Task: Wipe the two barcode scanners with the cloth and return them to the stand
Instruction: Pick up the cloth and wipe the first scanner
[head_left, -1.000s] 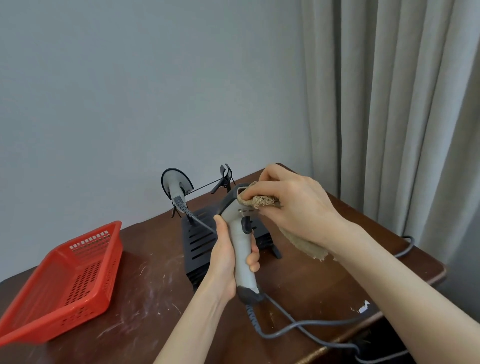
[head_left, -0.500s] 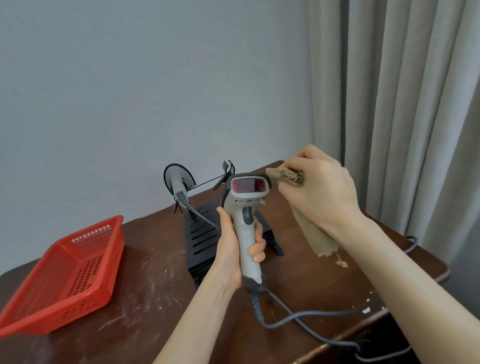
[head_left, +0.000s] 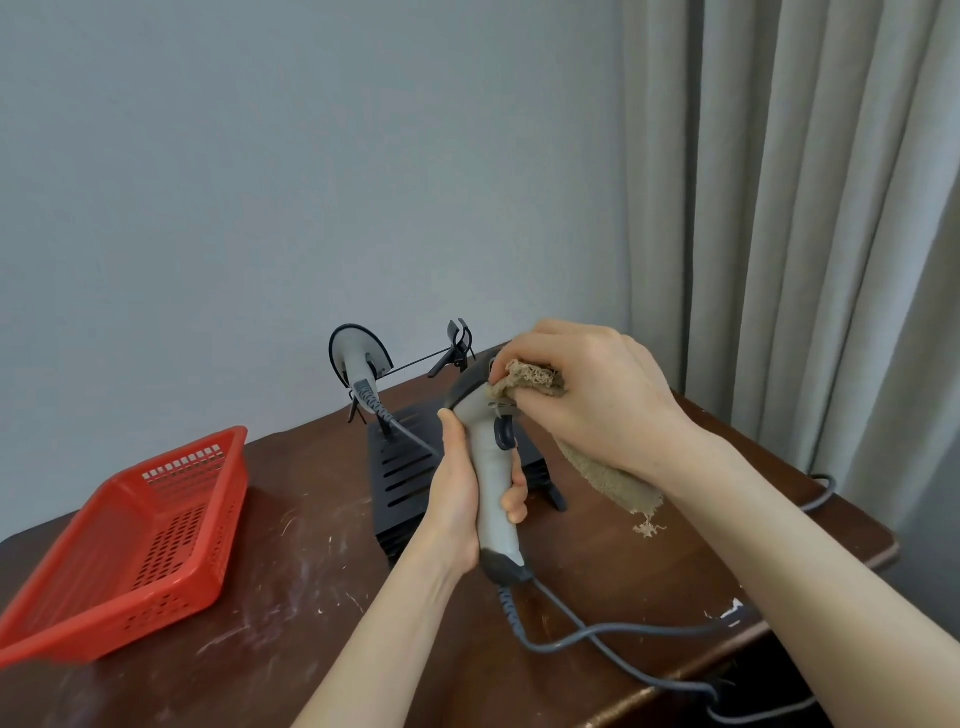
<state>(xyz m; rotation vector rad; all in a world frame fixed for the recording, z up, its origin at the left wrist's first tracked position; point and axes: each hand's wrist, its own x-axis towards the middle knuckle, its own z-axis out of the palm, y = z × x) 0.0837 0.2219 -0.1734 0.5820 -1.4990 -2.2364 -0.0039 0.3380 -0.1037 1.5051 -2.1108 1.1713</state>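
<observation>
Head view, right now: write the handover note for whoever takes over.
Left hand: grips the held scanner by its handle, upright over the table.
Right hand: presses the bunched cloth on that scanner's head.
Other scanner: sits on the stand, left cradle; right cradle free.
Done: held scanner being wiped; whether the other was wiped cannot be told.
Left: finish wiping, seat it in the free cradle, wipe the other if needed.
</observation>
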